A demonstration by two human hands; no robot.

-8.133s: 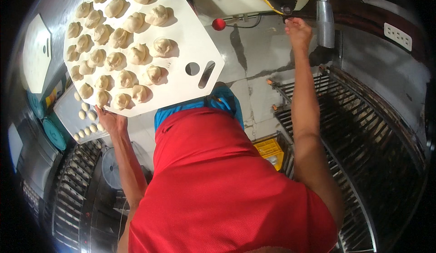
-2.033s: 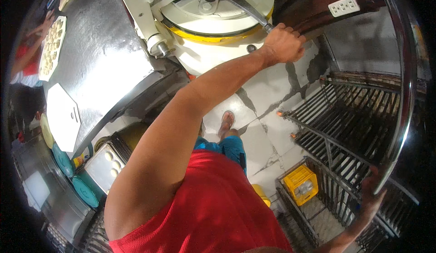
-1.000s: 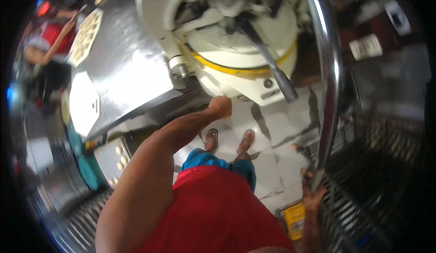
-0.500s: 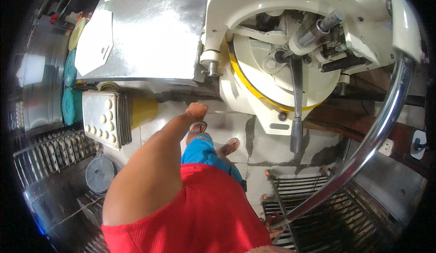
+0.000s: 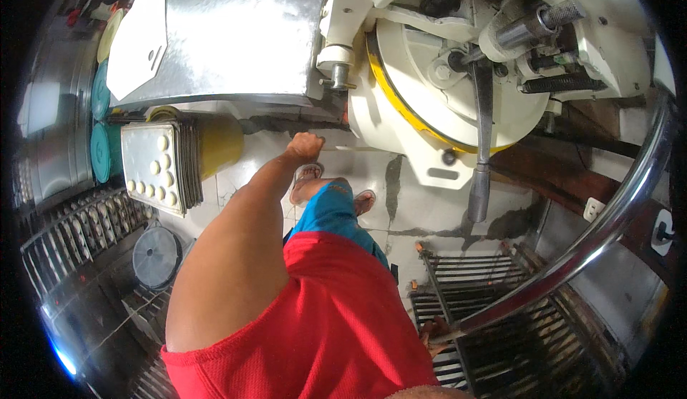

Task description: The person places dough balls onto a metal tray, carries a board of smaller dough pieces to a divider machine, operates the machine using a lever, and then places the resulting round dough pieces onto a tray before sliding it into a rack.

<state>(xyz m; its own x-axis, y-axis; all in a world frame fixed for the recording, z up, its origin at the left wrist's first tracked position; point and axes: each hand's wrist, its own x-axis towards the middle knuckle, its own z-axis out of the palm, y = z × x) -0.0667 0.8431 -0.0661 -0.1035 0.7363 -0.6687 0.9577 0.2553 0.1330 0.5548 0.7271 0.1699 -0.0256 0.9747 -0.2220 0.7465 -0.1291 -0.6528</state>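
My left hand is closed round one end of a thin pale rod, low beside a white machine that looks like a dough divider. The rod's other end runs to the machine's base. My right hand is partly hidden by my red shirt, its fingers wrapped round the lower end of a long curved chrome lever. That lever joins the machine's upper right side. A grey-handled metal lever hangs over the machine's round head, untouched by either hand.
At the left, a steel table holds a white board. Below it stands a stack of trays, dough balls on the top one, beside a yellow bucket. A dark slatted rack sits low at the right, near a wall socket.
The view has shifted, so the machine and table sit higher in the picture. Both hands keep their grips; the chrome lever shows only a slight shift.
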